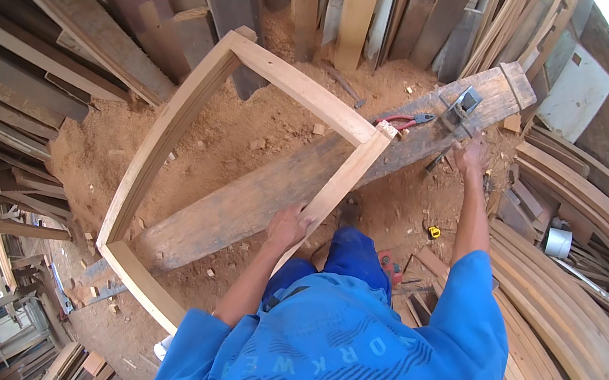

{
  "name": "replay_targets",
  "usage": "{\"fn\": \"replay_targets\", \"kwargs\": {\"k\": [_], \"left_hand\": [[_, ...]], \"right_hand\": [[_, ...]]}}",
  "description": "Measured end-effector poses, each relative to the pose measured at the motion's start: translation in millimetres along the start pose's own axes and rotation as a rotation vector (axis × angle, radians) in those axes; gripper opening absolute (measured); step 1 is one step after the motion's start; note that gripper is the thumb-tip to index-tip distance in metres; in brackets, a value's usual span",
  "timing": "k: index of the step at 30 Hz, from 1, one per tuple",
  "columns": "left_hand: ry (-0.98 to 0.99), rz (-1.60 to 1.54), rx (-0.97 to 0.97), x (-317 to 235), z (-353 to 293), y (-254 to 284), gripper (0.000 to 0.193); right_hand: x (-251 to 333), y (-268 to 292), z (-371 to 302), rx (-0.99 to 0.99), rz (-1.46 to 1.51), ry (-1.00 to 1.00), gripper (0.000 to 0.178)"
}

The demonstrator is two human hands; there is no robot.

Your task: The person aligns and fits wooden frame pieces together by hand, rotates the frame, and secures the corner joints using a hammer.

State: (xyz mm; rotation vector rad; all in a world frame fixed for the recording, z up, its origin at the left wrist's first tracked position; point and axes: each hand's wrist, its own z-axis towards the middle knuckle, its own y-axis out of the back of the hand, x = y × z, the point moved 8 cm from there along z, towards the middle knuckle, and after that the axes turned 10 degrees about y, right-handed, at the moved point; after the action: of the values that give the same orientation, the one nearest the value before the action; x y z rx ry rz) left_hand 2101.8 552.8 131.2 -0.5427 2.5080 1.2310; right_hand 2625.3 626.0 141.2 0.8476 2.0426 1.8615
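Note:
A curved wooden frame (300,93) of pale planed wood leans across a long worn plank (236,211). My left hand (290,228) is closed around the frame's right-hand side piece, near its lower part. Farther right, my right hand (473,155) is at the plank's near edge with its fingers bent in, just below a metal clamp-like tool (462,105) mounted on the plank. Exactly what those fingers grip is too small to make out. Red-handled pliers (406,120) lie on the plank beside the tool.
Boards (344,3) stand upright along the back. Curved timbers (559,305) are stacked at right, near a white container (557,242). A hammer (347,88) and a yellow tape measure (434,232) lie on the sawdust-covered ground (98,147).

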Motion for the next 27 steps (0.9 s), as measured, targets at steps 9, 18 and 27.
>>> {"fn": "replay_targets", "kwargs": {"k": [9, 18, 27], "left_hand": [[0.146, -0.123, 0.058, -148, 134, -11, 0.049], [0.295, -0.092, 0.23, -126, 142, -20, 0.057], [0.152, -0.016, -0.249, 54, -48, -20, 0.053]], "right_hand": [[7, -42, 92, 0.132, 0.205, -0.017, 0.076], [-33, -49, 64, -0.463, 0.853, -0.227, 0.049], [97, -29, -43, -0.375, 0.774, 0.491, 0.044]]}}
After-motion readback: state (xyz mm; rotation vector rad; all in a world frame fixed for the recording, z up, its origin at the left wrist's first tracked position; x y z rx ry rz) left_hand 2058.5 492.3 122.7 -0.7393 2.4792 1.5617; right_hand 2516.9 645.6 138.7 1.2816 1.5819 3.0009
